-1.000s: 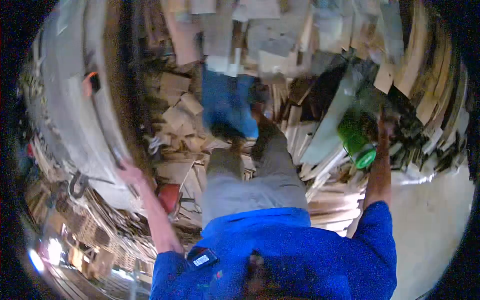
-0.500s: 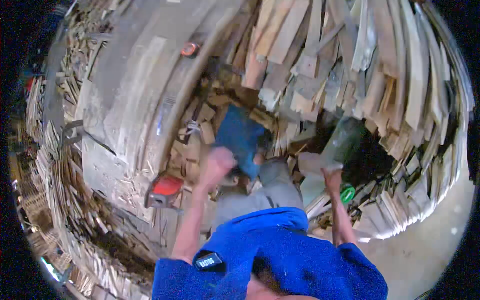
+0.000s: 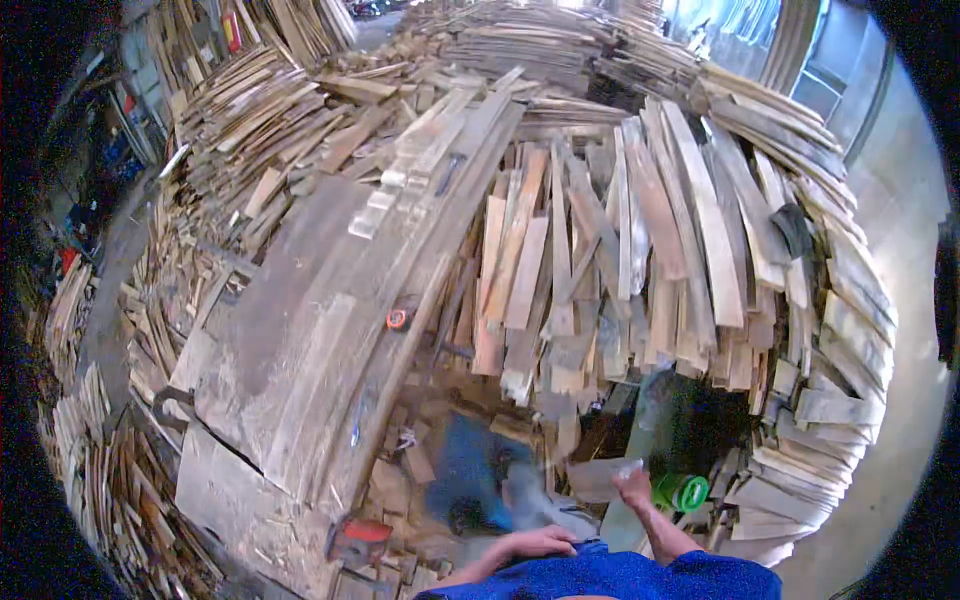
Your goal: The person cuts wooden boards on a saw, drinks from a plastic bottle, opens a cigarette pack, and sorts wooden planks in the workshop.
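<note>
My right hand (image 3: 632,485) is closed on the end of a short, pale wooden board (image 3: 596,481), held low in front of my body. Just right of that hand is a bright green cylinder (image 3: 688,492) with a round end. My left hand (image 3: 545,542) rests against my waist, fingers stretched out and nothing visible in them. Below and ahead, a blue sheet-like thing (image 3: 468,468) lies over wood scraps. A red-topped tool (image 3: 362,535), blurred, sits at the near end of the workbench (image 3: 310,390) on my left.
An orange tape measure (image 3: 397,319) lies near the bench's right edge. Long planks (image 3: 640,230) are piled ahead, their ends toward me. More stacked boards (image 3: 830,420) curve along the right, beside a bare concrete floor strip (image 3: 880,520). Loose offcuts (image 3: 395,490) cover the ground.
My view has tilted up, bringing the far stacks into sight. My left hand has moved from a raised, fist-like pose down to my waist. The board stays in my right hand.
</note>
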Demonstrator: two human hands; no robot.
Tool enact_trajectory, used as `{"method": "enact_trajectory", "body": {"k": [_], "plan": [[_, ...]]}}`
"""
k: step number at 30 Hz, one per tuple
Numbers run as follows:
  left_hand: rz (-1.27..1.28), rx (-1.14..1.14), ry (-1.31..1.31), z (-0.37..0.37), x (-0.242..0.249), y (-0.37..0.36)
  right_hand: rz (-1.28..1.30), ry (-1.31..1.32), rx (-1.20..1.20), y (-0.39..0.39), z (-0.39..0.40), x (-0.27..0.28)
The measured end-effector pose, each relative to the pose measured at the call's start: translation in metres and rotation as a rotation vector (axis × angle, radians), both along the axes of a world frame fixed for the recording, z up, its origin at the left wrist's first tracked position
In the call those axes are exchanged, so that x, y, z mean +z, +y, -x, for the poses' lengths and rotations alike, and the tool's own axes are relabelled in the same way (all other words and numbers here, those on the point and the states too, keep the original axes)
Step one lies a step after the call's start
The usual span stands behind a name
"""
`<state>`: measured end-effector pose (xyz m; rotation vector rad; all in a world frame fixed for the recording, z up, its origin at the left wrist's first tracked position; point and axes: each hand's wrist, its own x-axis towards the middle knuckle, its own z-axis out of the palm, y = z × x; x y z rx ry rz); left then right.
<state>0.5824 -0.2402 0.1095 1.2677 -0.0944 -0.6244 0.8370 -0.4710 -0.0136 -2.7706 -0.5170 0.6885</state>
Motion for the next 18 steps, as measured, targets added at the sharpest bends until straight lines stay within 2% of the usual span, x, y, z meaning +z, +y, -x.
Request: {"method": "enact_trajectory", "body": {"k": [4,7,9,11,13,14,16,17,18], "plan": [[0.095,-0.075,0.086,-0.002,0.028,0.026,-0.035,-0.158,0.129,0.003,0.005,0.011],[0.056,0.194,0.007,0.01,0.036,0.035,0.014,-0.212,0.169,0.018,-0.013,0.022],[0.062,0.216,-0.023,0.021,0.043,0.04,0.035,-0.244,0.201,0.044,-0.016,0.049],[0.082,0.195,-0.086,0.036,0.047,0.047,-0.032,0.093,0.027,0.094,-0.019,0.107],[0.092,0.222,-0.087,0.056,0.048,0.04,-0.158,-0.17,-0.002,0.117,-0.026,0.083],[0.1,0.233,-0.087,0.062,0.047,0.037,-0.229,-0.571,0.366,0.127,-0.026,0.09],[0.118,0.229,-0.091,0.072,0.047,0.03,-0.434,-0.539,0.495,0.174,0.004,0.154],[0.084,0.242,-0.092,0.079,0.047,0.027,-0.559,-0.111,0.238,0.196,0.028,0.192],[0.045,0.256,-0.094,0.085,0.048,0.028,-0.667,-0.18,0.274,0.214,0.049,0.217]]}}
